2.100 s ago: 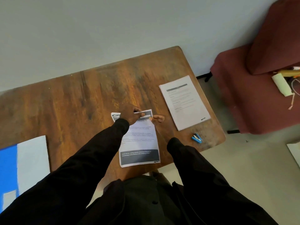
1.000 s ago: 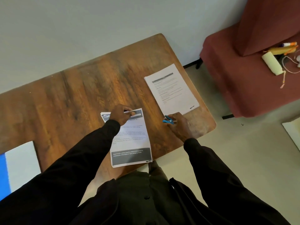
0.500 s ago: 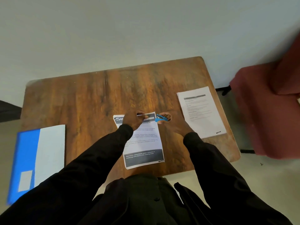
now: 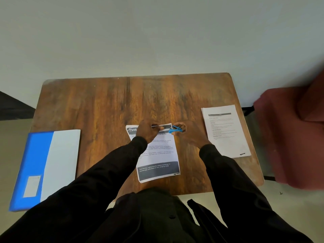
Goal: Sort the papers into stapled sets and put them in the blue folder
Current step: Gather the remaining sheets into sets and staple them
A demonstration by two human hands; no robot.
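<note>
A printed paper set (image 4: 158, 155) with a dark band at its foot lies in the middle of the wooden table (image 4: 105, 106). My left hand (image 4: 147, 131) pinches its top edge and lifts it slightly. My right hand (image 4: 192, 133) grips a small blue stapler (image 4: 175, 129) whose jaws sit at the set's top right corner. A second paper set (image 4: 225, 131) lies flat at the right of the table. The blue folder (image 4: 35, 167), with a white sheet on its right half, rests at the table's left edge.
A dark red upholstered chair (image 4: 294, 137) stands close to the table's right end. A pale wall runs behind the table. My black sleeves cover the near edge of the table.
My right hand picked up the blue stapler from the table's right side and brought it left to the top right corner of the middle set. My left hand kept its pinch.
</note>
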